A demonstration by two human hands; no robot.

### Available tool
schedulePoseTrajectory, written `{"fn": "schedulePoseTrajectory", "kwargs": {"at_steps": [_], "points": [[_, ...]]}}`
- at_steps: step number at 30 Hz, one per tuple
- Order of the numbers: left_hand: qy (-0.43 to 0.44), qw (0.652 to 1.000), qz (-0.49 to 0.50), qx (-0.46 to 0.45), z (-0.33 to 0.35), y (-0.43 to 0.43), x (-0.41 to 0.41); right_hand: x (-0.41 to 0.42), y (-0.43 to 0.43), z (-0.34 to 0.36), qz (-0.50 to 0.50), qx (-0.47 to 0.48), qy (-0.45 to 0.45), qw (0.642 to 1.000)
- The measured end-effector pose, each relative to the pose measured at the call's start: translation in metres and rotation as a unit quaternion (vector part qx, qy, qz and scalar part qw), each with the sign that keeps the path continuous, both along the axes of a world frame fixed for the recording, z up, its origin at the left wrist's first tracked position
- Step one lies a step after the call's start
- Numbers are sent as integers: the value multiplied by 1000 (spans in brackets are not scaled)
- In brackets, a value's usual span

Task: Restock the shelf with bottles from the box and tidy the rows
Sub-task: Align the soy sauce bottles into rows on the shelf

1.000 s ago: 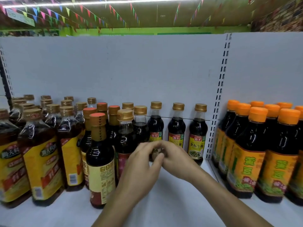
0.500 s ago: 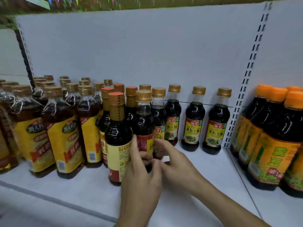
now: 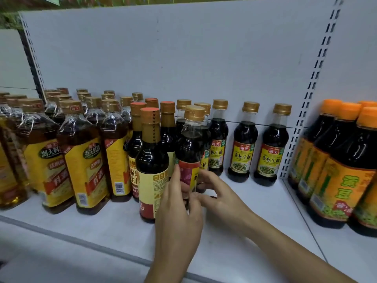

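**Item:** small dark bottle [image 3: 190, 148], gold cap, red-and-yellow label.

**Axis:** upright. The long axis is vertical, with the cap up and the base down behind the fingers [image 3: 176, 176]. The label is turned partly away, so its characters are cut off at the curve.

**Location:** over the front of the shelf [image 3: 98, 229], with its lower body between the two hands. The hands hide the base, so it may be resting on the shelf or just lifted.
- Just left of the fingers: a tall bottle [image 3: 152, 160] with a red-topped cap, very close to the item.
- Beyond the fingers: a back row of small bottles [image 3: 242, 152].
- Well right of the fingers: orange-capped bottles [image 3: 342, 170].
- Well left of the fingers: large yellow-labelled bottles [image 3: 85, 160].

**Change:**
- Against half a second ago, the item keeps its place beside the tall bottle and both hands stay on it. The left forefinger now lies higher on the label and the right fingers are spread wider.
- One second ago the hands met further right, before the back row.

**Left hand** [image 3: 177, 217]: rises from below with its back to the camera. The forefinger lies straight up the label's left edge and the thumb sits at the front near the base, so the hand pinches the item.

**Right hand** [image 3: 220, 199]: enters from the lower right on a bare forearm. The fingers curl loosely round the right and rear of the lower body, and the thumb reaches toward the left thumb. It grips the item.
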State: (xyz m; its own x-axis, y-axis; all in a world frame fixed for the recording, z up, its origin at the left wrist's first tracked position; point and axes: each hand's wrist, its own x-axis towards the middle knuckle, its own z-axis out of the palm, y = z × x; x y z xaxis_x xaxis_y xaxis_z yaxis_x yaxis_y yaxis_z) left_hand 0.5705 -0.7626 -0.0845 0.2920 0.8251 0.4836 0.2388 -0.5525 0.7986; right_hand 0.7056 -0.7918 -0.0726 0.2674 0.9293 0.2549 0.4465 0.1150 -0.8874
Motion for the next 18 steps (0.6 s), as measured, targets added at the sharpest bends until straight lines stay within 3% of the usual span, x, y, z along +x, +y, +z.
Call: {"fn": "schedulePoseTrajectory", "kwargs": {"at_steps": [6, 12, 18], "points": [[52, 992, 46, 101, -1, -8, 2, 0, 0, 2, -32, 0, 22, 999], [90, 986, 12, 137, -2, -11, 8, 5, -7, 4, -65, 14, -14, 998], [53, 993, -34, 97, 6, -8, 16, 16, -17, 13, -69, 4, -23, 997]]}}
